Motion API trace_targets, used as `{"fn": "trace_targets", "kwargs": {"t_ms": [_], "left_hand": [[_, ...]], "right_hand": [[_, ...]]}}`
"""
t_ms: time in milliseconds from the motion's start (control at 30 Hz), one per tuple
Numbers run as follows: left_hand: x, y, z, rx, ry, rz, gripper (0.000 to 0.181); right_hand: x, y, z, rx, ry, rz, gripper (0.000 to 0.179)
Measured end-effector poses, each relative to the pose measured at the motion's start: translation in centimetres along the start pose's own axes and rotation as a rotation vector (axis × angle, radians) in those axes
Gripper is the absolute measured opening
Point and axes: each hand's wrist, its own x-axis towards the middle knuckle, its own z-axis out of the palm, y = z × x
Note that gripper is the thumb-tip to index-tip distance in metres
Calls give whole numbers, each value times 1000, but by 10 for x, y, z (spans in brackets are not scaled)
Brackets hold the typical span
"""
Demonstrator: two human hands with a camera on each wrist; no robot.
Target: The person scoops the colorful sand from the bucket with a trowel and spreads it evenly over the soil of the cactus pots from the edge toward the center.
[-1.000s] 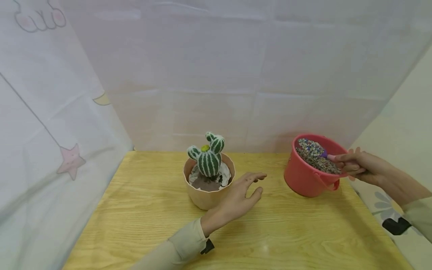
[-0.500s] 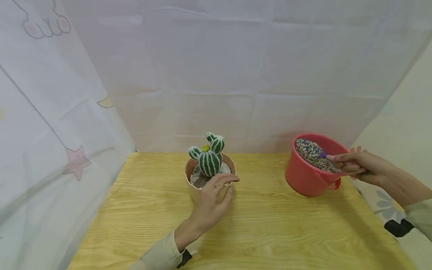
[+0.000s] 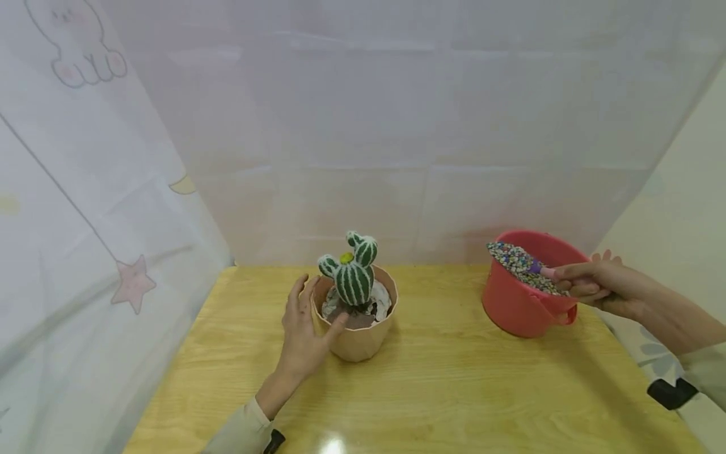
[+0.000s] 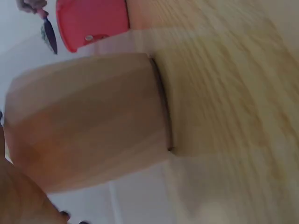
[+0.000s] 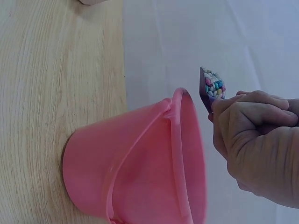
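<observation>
A green-and-white knitted cactus [image 3: 353, 282] with a yellow flower stands in a peach pot [image 3: 360, 345]. White crumpled material and a brown patch surround its base. My left hand [image 3: 302, 337] is at the pot's left side, fingers spread and thumb near the front rim; whether it touches the pot I cannot tell. My right hand [image 3: 609, 285] grips the pink handle of a small trowel [image 3: 535, 267], whose purple blade [image 5: 203, 91] carries a heap of multicoloured pebbles [image 5: 215, 87]. The loaded blade is just above the rim of a red bucket [image 3: 518, 312], which holds more pebbles.
Both containers stand on a wood-grain table [image 3: 442, 391], the bucket near its right edge. A pale cloth [image 3: 351, 126] hangs behind the table, and a printed cloth [image 3: 85, 189] hangs at the left. The bucket's handle [image 5: 128, 161] hangs down its side.
My left hand has swung left across the front of the pot to its left side. My right hand has raised the trowel, heaped with pebbles, out of the bucket.
</observation>
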Motion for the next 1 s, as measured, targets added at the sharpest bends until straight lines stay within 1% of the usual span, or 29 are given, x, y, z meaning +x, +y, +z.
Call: {"fn": "trace_targets", "kwargs": {"t_ms": [67,100,133,200,300,367,500,633,767,833,967,1000], "left_hand": [[-1,-9,0,-64,-98,-120,98],[-1,-13,0,-102,-140,-166,102],[-1,-17,0,-138,-178,-201,104],[0,-24,1,-210,-226,-241,107],[0,-30,0,-271,-252,-239,108],[1,-31,-1,-286,-256,-227,109],[4,-30,-2,-287,-267,-210,110],[5,-29,-4,-286,-275,-220,109],[5,-28,-5,-291,-278,-232,108],[5,-27,-5,-289,-272,-219,108],[8,-3,-16,-297,-284,-226,109],[8,-1,-16,-297,-288,-228,109]], "right_hand": [[1,-1,2,-25,7,3,43],[2,-1,3,-36,14,4,42],[3,-1,4,-48,23,5,41],[5,0,7,-66,41,5,39],[8,1,10,-77,60,9,38],[8,2,13,-82,71,9,37],[5,3,18,-112,83,6,36],[8,5,24,-129,64,-7,35],[14,8,28,-138,41,-15,33],[16,9,29,-130,27,-15,33],[19,11,33,-110,0,-10,33],[20,11,34,-112,-3,-8,33]]}}
